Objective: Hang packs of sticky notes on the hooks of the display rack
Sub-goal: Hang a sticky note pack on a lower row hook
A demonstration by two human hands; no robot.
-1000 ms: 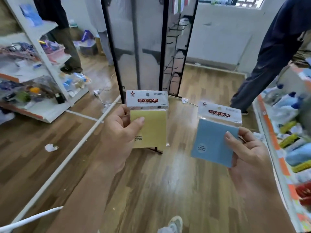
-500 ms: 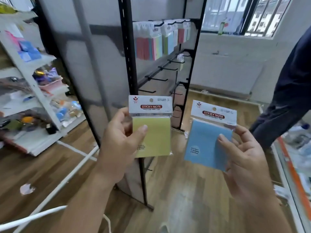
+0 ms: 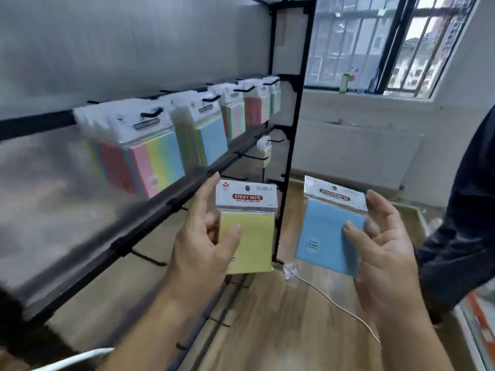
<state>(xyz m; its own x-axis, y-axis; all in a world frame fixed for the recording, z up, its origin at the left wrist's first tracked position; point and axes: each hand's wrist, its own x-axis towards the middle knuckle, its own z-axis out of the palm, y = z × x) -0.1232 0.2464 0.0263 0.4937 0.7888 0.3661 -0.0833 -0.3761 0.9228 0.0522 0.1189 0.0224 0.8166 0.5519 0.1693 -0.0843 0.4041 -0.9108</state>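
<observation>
- Gripping a yellow pack (image 3: 247,236) in the left hand (image 3: 203,253), thumb pressed on its face, other fingers curled behind, index finger raised along the header card's 9 o'clock edge
- Pinching a blue pack (image 3: 326,231) in the right hand (image 3: 385,261), thumb on its 3 o'clock edge, fingers behind; tilted, clear gap between the two
- Held just in front of the display rack (image 3: 292,129), on no hook, black end post right behind the yellow one's 3 o'clock edge
- Crowded upper rail at 10 o'clock with hung packs (image 3: 150,159); bare hooks (image 3: 148,259) on the lower rail at 8 o'clock
- Open wooden floor (image 3: 281,333) at 6 o'clock, thin cable (image 3: 329,295) lying across
- Hemmed at 3 o'clock by a person in dark clothing (image 3: 460,223)
</observation>
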